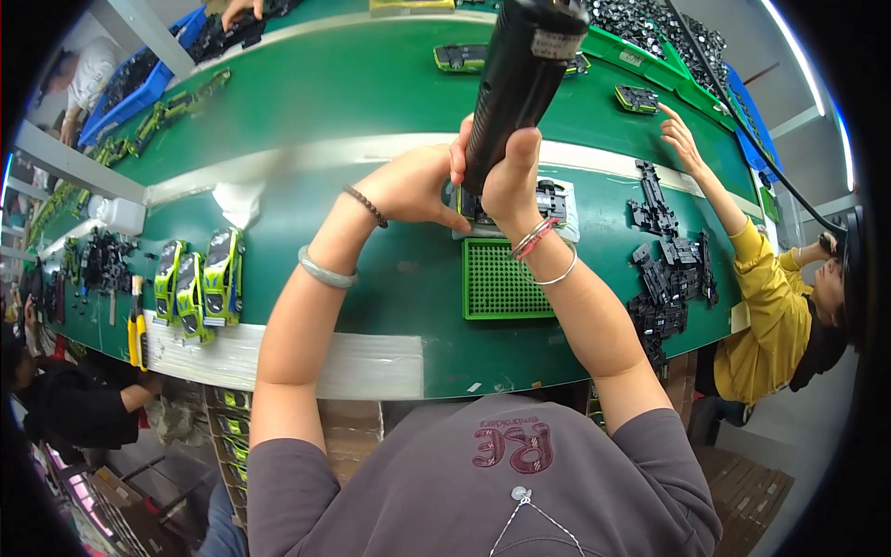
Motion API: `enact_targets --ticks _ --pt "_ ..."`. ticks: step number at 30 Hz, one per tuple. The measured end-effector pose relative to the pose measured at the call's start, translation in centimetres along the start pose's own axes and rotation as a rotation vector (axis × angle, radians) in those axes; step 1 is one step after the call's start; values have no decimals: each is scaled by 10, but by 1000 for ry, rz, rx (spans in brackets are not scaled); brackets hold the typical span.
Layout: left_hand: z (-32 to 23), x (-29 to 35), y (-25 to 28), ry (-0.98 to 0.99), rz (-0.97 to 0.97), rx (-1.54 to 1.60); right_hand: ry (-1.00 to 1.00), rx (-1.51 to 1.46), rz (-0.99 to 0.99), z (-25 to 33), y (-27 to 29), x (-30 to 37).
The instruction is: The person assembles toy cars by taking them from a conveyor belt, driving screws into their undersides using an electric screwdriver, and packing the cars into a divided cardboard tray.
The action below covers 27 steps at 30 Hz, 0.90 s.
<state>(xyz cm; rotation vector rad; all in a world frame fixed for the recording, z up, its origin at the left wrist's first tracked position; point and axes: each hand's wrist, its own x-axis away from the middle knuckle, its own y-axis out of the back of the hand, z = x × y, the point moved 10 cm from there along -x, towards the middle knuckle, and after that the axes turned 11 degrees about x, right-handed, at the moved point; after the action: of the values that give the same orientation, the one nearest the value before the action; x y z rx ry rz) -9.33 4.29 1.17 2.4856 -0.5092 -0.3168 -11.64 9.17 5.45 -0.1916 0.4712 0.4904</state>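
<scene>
My right hand [506, 172] grips a black electric screwdriver [520, 79] held upright, its tip pointing down onto a black toy car chassis [553, 200] that lies on a pale holder at the middle of the green table [371, 84]. My left hand [413, 186] rests on the left end of the chassis and steadies it. Right in front of the holder sits a green perforated screw tray [501, 278]. The screwdriver's tip is hidden behind my hands.
Three green-and-black toy car bodies [200, 278] stand at my left beside a yellow-handled tool [136, 325]. A pile of black chassis parts [668, 278] lies at my right, where a person in yellow reaches toward a part [636, 97]. Blue bins [139, 88] are at the far left.
</scene>
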Motion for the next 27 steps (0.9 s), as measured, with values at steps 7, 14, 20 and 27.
enact_targets --ticks 7,14,20,27 --pt "-7 4 23 -17 -142 257 112 -233 -209 54 48 5" --pt "-33 33 140 -176 -460 461 83 68 -349 65 171 76" --pt "53 3 165 340 -258 -592 -108 63 -366 15 184 120" --pt "80 -71 106 200 -174 -522 -108 75 -360 13 185 119"
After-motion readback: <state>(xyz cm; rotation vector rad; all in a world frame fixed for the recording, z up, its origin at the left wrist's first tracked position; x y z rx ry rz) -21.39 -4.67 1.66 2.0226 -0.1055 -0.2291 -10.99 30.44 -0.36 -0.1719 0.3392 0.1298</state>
